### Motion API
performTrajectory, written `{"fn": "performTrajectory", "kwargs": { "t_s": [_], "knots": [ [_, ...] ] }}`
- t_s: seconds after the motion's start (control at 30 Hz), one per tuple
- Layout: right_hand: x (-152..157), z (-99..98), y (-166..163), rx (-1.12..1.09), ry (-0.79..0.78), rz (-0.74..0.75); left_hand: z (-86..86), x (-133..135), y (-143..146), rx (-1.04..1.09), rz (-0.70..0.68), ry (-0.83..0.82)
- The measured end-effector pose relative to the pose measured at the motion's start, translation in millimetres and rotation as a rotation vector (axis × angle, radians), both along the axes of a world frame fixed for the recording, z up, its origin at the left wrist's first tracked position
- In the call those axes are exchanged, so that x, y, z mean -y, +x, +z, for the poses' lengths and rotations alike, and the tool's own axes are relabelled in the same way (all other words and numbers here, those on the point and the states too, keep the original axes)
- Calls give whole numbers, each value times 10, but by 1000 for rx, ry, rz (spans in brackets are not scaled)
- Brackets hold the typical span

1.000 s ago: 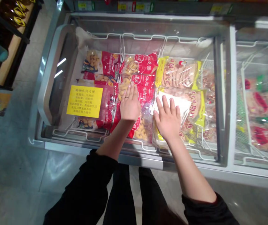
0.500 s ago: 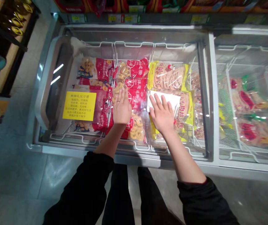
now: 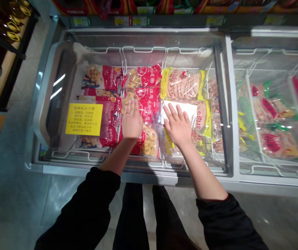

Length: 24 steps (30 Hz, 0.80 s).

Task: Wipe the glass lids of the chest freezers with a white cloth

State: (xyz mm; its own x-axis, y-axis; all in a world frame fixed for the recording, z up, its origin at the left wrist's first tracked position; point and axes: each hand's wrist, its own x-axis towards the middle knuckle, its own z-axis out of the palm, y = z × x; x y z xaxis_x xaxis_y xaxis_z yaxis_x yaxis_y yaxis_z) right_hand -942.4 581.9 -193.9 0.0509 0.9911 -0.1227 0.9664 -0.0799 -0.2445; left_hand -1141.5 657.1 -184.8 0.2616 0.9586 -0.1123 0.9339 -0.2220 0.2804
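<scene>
My left hand [image 3: 132, 121] lies flat on the clear glass lid [image 3: 149, 39] of a chest freezer, its fingers straight and close together, a ring on one of them. Under the glass below it are red bags of ring-shaped snacks [image 3: 150, 139]. My right hand [image 3: 178, 126] rests palm down with fingers spread on a white sheet [image 3: 192, 110], paper or cloth, which lies on the lid. Part of the sheet is hidden by the hand. Yellow-edged meat packs [image 3: 182, 85] show beneath the glass there. Neither hand grasps anything.
A yellow printed notice [image 3: 84, 119] is on the lid at the left. The freezer's metal frame [image 3: 138, 176] runs along the front. Another freezer section [image 3: 276, 146] continues right. Bottles [image 3: 13, 26] stand on a shelf at left; boxed goods [image 3: 149, 5] line the back.
The camera view has shifted slightly, so the freezer sits a little further left in the picture. Both hands stay flat in almost the same places on the lid.
</scene>
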Motion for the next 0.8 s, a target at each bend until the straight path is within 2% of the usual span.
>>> {"fn": "performTrajectory", "kwargs": {
  "t_s": [0.13,0.27,0.4,0.53,0.6,0.67,0.73,0.8],
  "knots": [
    [266,12,88,16,11,-126,11,1,-7,21,2,-5],
    [543,23,-153,-8,46,-111,18,18,5,55,-96,-26],
    [395,52,-330,-20,23,4,5,45,8,91,-207,-23],
    [-18,78,-182,-26,-20,130,0,65,-12,108,-297,-25],
    [-140,65,2,-26,-27,107,4,68,-19,107,-313,-23],
    [-121,34,183,-19,-13,19,15,67,-19,104,-312,-19],
    [36,3,278,-15,14,-76,27,63,-11,109,-315,-14],
    [261,-7,239,-14,39,-126,37,60,0,112,-312,-8]
  ]
}}
